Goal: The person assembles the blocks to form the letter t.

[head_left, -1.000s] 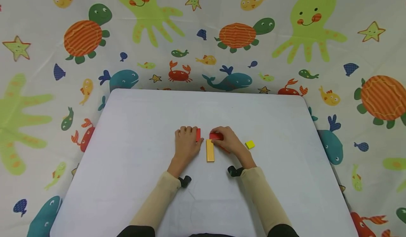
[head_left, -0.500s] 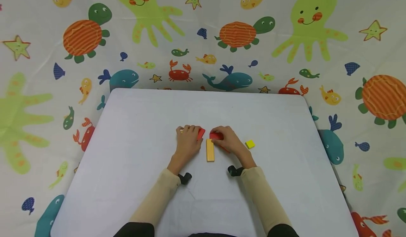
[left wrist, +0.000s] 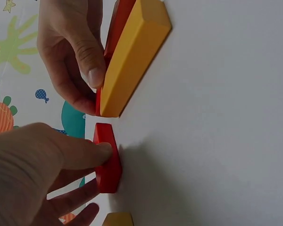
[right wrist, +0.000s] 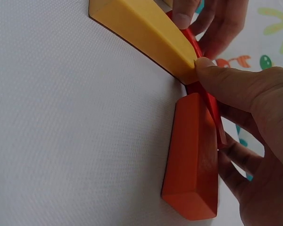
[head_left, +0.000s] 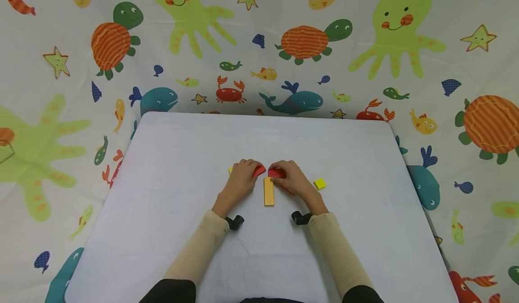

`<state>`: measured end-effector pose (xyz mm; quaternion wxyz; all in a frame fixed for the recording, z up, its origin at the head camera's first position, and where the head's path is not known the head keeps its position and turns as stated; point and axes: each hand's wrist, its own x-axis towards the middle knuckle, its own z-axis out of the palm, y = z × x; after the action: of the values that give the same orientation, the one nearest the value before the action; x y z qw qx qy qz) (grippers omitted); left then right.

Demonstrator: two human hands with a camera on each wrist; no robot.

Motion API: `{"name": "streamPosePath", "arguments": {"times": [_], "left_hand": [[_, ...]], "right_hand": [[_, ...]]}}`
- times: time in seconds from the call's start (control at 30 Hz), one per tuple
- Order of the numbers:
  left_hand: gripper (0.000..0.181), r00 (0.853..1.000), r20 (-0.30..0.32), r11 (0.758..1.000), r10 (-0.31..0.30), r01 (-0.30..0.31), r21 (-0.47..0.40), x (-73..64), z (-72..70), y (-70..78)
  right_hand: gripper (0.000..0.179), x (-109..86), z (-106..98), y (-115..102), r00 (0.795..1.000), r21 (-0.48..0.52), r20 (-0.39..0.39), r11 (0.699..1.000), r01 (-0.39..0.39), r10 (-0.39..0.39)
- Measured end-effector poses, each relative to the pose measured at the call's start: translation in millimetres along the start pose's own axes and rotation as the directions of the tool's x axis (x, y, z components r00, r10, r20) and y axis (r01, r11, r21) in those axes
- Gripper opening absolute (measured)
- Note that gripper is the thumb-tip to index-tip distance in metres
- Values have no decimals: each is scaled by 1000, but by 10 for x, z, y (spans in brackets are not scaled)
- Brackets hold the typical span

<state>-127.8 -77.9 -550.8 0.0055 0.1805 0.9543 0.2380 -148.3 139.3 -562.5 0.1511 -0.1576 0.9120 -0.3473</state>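
Note:
My left hand (head_left: 240, 179) pinches a small red block (left wrist: 107, 165) between thumb and fingers, tilted in the head view. Just to its right, my right hand (head_left: 296, 180) holds another red block (head_left: 276, 173) at the far end of a long yellow block (head_left: 269, 192). In the right wrist view the thumb presses where that red block meets the yellow one. An orange block (right wrist: 191, 155) lies under the right hand, against the red block and mostly hidden from the head view. A narrow gap separates the two red blocks.
A bright yellow block (head_left: 320, 184) lies right of the right hand. Beyond the left hand, a second yellow piece (head_left: 230, 169) is partly covered by the fingers. All stand on a white table (head_left: 194, 140), with a sea-animal patterned cloth (head_left: 251, 19) behind and beside it.
The left hand has turned its red block from upright to slanted and brought it closer to the right red block, uncovering a yellow piece on its left. The right hand stays put.

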Motion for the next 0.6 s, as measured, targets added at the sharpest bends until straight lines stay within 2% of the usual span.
{"name": "streamPosePath", "arguments": {"times": [0.13, 0.23, 0.6], "left_hand": [[27, 999, 32, 997, 11, -8, -78, 23, -14, -23], [28, 999, 50, 994, 18, -13, -105, 37, -8, -46], [32, 995, 63, 986, 80, -70, -151, 66, 0, -81]], "right_hand": [[43, 15, 2, -9, 1000, 2, 2, 1000, 6, -6], [43, 24, 2, -17, 1000, 4, 4, 1000, 9, -9], [40, 37, 3, -25, 999, 9, -20, 999, 35, -35]]}}
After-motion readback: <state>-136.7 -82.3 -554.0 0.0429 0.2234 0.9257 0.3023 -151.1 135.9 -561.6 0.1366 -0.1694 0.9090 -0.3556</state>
